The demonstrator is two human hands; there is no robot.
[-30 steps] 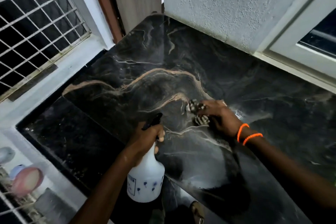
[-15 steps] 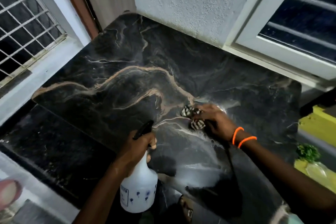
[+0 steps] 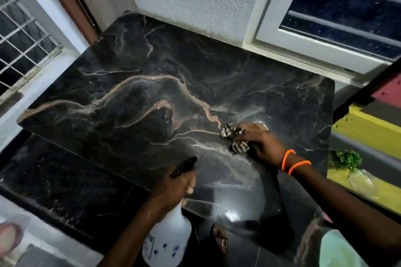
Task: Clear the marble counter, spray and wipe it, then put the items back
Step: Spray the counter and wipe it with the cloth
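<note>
Marble counter (image 3: 152, 93); spray bottle (image 3: 167, 243) label unreadable.

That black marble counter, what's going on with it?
A person is cleaning the black marble counter with tan veins. The right hand presses a black-and-white patterned cloth onto the stone, beside a wet sheen. The left hand grips the neck of a white plastic spray bottle with a black trigger, held at the counter's near edge.

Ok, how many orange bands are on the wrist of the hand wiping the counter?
2. Both sit side by side on the right hand's wrist: one orange band nearer the hand, the other orange band just behind it toward the forearm. None shows on the other wrist.
</note>
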